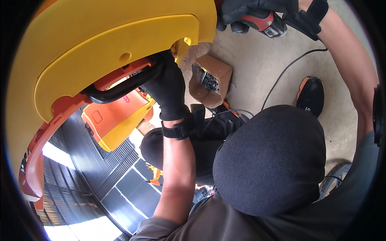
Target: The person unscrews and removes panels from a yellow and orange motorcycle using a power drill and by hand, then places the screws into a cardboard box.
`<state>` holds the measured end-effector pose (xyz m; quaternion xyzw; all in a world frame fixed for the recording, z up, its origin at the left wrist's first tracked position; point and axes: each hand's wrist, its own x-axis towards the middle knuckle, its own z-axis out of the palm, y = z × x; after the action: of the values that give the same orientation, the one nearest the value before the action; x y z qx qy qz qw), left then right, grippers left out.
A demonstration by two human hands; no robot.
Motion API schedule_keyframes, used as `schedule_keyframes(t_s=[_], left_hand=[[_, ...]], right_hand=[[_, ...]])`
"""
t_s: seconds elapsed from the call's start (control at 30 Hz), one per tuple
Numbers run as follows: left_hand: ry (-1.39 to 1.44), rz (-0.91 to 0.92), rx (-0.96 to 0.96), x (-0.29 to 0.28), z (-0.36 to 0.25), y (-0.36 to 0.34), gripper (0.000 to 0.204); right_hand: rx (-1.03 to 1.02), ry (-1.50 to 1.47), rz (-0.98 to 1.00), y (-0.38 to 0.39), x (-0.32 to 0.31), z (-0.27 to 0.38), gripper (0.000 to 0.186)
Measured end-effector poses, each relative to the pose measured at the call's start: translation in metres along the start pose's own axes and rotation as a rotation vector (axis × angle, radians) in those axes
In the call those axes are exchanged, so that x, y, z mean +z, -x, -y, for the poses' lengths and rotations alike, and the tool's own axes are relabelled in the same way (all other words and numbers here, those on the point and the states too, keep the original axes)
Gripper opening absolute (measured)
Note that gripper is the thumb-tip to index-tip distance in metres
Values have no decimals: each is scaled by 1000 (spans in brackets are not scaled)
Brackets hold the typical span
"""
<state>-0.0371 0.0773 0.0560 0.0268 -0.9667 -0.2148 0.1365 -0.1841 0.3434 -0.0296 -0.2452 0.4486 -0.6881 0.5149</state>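
One large yellow moulded plastic shell [100,36] with orange edging is filling the upper left. The black-gloved left hand [168,86] is sitting by one end of its curved black handle [120,90], seemingly bracing there; its fingers are hiding, so I cannot tell whether they are gripping. The black-gloved right hand [257,9] is wrapping round a red-and-black power tool [262,21], apparently supporting its weight near the shell's edge. Farther down, an open brown cardboard box [221,70] is standing on the grey floor [257,60], containing small dark pieces [209,82], probably placed for easy reach.
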Motion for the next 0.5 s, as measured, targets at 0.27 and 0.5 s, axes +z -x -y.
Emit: schedule_keyframes(t_s=[0.27, 0.5], left_hand=[[101, -40, -256, -8, -61, 13, 20], [160, 56, -368, -40, -40, 16, 30]], right_hand=[[-116, -5, -22, -7, 1, -17, 21], [59, -86, -86, -5, 11, -4, 19]])
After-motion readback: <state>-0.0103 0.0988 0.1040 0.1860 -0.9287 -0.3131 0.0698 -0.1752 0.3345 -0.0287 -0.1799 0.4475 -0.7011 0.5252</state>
